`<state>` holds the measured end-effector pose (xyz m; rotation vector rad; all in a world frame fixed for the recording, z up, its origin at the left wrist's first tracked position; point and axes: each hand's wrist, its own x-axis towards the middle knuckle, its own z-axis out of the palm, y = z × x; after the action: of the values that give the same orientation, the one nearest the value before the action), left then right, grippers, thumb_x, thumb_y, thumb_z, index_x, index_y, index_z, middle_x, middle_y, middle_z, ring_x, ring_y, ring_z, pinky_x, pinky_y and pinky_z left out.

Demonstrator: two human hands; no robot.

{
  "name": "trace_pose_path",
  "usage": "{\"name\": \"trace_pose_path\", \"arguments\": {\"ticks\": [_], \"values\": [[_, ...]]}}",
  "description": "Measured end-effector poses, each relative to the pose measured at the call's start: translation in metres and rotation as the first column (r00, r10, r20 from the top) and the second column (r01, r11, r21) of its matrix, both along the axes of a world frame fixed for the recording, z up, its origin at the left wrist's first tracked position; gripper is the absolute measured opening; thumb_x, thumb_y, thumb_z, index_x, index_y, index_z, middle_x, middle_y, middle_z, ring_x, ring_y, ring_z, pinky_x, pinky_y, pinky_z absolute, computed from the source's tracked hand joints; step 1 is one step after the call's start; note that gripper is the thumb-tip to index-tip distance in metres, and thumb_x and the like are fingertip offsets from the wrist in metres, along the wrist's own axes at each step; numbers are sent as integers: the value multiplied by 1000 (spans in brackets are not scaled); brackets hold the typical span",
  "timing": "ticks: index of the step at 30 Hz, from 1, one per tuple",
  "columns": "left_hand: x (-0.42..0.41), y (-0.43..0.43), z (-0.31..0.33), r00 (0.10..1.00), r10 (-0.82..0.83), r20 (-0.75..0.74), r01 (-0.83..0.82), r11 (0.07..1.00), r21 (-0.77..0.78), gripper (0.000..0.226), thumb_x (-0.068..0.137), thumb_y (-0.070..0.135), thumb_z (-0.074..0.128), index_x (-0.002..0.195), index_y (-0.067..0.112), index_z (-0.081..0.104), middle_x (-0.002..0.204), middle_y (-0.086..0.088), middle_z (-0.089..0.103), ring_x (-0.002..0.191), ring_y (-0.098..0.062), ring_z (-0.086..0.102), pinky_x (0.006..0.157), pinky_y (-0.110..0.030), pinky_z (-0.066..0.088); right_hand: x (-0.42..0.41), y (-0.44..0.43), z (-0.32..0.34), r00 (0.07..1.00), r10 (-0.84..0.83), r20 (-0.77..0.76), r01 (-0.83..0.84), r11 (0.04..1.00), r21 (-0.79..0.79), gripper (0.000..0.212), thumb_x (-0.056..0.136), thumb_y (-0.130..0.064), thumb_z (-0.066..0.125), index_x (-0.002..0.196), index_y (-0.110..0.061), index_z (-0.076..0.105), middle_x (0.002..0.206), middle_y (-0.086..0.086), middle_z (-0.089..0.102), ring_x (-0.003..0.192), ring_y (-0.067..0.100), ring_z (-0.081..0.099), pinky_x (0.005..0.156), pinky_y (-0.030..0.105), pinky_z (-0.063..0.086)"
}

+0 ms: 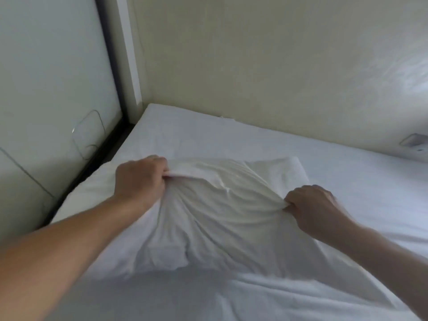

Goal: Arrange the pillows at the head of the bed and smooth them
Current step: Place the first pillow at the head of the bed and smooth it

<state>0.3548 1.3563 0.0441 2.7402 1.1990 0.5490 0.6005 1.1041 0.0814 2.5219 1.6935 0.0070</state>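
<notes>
Two bare hands are gripping one white pillow [208, 212] on a white-sheeted bed [347, 172].

Both fists are bunching the pillowcase fabric: the left hand [139, 179] is clenching a fold at the pillow's far left edge, and the right hand [312, 207] is pinching a gather at its right side, so creases are fanning across the cover between them. The pillow is lying on the mattress near the bed's left edge, short of the head wall, with bare sheet showing beyond it. No brand, label or writing is showing anywhere. A cream wall [254, 66] is running along the head of the bed, a pale panel [46, 89] with a dark frame is standing to the left, and a small wall fitting [414, 141] is sitting at far right.
</notes>
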Motion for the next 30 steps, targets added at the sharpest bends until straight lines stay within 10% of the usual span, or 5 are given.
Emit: {"name": "trace_pose_path", "arguments": {"ticks": [5,10,16,25,30], "values": [[21,17,-6,957,-2,-289,11,999,30,20,89,12,45,102,19,59,107,-5,61,98,-29,55,76,-40,42,-57,-16,-20,931,110,-349,-77,991,108,22,88,-45,54,89,-29,69,84,-11,69,83,14,62,71,31,48],[-15,-30,-87,926,153,-345,-291,871,-396,80,77,80,22,144,37,11,161,0,-2,146,-31,-2,106,-66,17,-42,23,-81,820,-353,-450,303,936,-181,75,78,-75,44,140,-33,37,138,1,49,124,26,48,100,41,40],[-69,-34,-119,628,741,-238,-604,272,-749,137,50,92,50,148,19,-13,155,-28,7,134,-51,27,109,-59,25,-35,64,-131,665,-550,-506,505,829,-239,108,53,-99,26,130,-25,41,125,9,60,110,31,57,84,44,41],[7,0,-66,722,529,446,-223,789,-573,47,90,31,54,128,7,40,127,-18,47,113,-32,48,92,-36,37,-54,20,-99,764,-452,-461,639,631,441,55,79,-76,32,73,-22,38,61,-2,43,66,30,45,61,39,37],[36,40,-57,953,229,201,-59,786,-615,66,92,49,42,147,17,23,142,-15,45,129,-34,43,106,-44,35,-44,3,-122,521,-648,-556,788,615,21,61,78,-79,28,90,-22,46,86,7,55,85,31,53,72,43,41]]}}
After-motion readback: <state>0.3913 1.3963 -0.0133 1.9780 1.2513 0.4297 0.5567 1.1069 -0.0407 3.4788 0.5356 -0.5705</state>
